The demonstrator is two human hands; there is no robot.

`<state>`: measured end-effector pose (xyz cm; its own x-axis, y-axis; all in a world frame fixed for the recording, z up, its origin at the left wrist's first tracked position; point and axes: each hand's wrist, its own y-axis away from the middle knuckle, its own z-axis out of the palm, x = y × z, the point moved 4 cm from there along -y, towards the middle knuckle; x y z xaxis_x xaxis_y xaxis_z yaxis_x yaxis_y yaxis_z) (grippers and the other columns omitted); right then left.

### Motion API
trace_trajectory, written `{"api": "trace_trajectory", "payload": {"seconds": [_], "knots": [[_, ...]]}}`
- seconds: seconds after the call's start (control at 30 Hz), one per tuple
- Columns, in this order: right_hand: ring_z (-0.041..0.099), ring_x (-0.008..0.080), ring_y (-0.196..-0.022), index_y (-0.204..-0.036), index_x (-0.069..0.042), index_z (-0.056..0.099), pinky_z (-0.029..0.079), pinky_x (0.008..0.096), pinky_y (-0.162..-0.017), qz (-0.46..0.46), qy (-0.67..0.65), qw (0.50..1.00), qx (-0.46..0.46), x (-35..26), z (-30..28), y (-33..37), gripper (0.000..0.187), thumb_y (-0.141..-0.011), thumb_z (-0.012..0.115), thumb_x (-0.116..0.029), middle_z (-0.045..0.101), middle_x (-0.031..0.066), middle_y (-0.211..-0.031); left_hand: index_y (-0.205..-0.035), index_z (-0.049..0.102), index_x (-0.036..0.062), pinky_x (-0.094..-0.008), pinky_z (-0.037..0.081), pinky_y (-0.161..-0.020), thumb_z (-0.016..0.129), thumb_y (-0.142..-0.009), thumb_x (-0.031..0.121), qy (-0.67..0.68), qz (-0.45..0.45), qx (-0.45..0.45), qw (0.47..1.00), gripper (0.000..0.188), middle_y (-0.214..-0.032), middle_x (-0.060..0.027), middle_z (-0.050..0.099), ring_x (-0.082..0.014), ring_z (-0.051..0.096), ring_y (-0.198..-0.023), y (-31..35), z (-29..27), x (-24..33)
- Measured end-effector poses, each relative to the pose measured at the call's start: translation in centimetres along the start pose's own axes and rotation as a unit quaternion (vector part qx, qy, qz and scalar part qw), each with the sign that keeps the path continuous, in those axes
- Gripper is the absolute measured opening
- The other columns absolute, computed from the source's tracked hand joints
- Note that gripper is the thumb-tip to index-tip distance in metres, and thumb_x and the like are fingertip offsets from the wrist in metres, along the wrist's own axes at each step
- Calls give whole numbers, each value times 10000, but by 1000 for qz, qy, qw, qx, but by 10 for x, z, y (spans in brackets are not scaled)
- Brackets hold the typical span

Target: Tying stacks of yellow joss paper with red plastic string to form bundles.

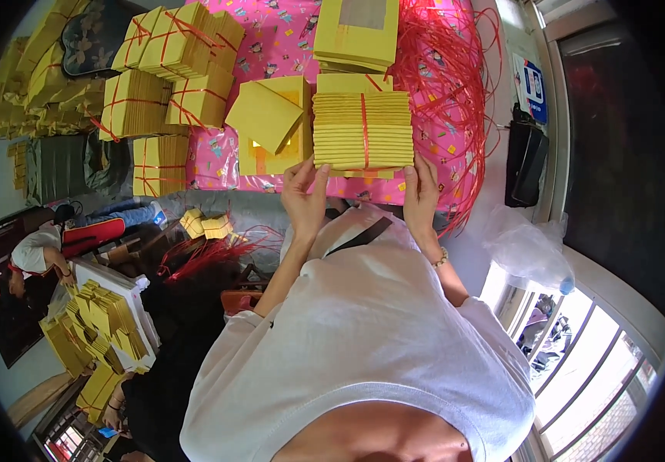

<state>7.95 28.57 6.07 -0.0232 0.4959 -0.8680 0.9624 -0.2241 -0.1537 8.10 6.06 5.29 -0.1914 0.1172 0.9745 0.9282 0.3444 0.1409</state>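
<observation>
A thick bundle of yellow paper packets (340, 138), layered edge-up with a red string around its middle, lies at the near edge of the pink table. My left hand (303, 199) grips its near left corner, thumb along the front side. At the near right corner my right hand (422, 194) holds it the same way; some fingers of both hands are hidden beside the bundle. Just left of it, a loose yellow packet (265, 117) lies askew on a flat yellow piece with an orange-edged panel. Behind it, more yellow packets (359, 31) form a stack.
Several string-tied yellow bundles (136, 104) crowd the table's left side. Loose red strings (448, 100) spread over the right side of the pink patterned cover (271, 38). A barred window stands at right. On the left, a person (36, 250) is at another table with yellow packets.
</observation>
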Motion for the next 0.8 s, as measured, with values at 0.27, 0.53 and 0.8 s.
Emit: {"api": "trace_trajectory", "payload": {"seconds": [0.27,0.53,0.8], "knots": [[570,104,-958,-1043,29,556,443,228,-851,102,-164,981,28,18,3,13,141,-935,547,-62,620,78,-1031,-960,652,-51,-243,508,-764,748,-783,113,39,-10,31,999,260,-881,-97,675,-136,641,-825,0,-4,10],[586,87,-914,-1044,33,586,455,204,-804,88,-182,977,66,21,6,20,153,-904,590,-29,642,56,-972,-917,660,-42,-204,488,-671,735,-802,103,-20,15,48,999,200,-802,-45,673,-61,590,-717,3,3,18],[554,139,-1054,-1200,32,530,431,277,-924,69,-170,983,-15,32,-1,5,307,-909,584,-48,603,101,-1140,-1075,608,-77,-260,506,-765,741,-795,166,-1,6,24,1000,394,-938,-137,683,-147,649,-862,0,0,8]]}}
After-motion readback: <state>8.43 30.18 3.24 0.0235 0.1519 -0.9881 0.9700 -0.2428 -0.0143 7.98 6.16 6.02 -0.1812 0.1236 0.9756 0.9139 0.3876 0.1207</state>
